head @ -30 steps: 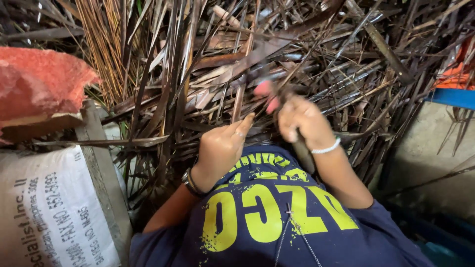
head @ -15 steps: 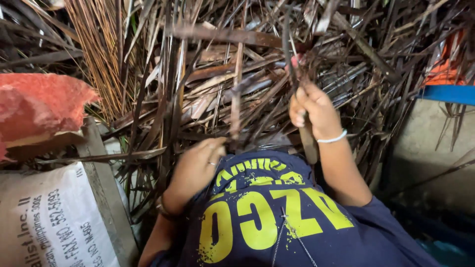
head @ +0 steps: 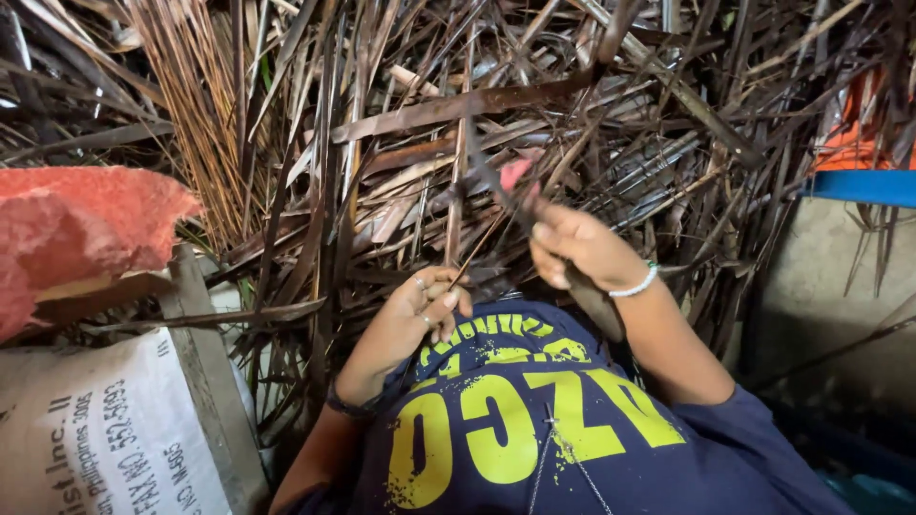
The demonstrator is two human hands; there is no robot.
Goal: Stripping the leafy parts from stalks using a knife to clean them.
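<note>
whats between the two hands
In the head view, a thin dry leaf strip runs between the left hand and the right hand, over the leaf pile.

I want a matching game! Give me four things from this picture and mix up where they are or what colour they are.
Things:
1. left hand
2. right hand
3. red foam chunk
4. white sack

Descriptions:
A. printed, at the lower left corner
B. pinching a thin leaf rib, rings on the fingers
C. reddish and rough, at the left edge above the sack
D. gripping a dark-handled tool, white bracelet on the wrist

Pairs: 1-B, 2-D, 3-C, 4-A
</note>
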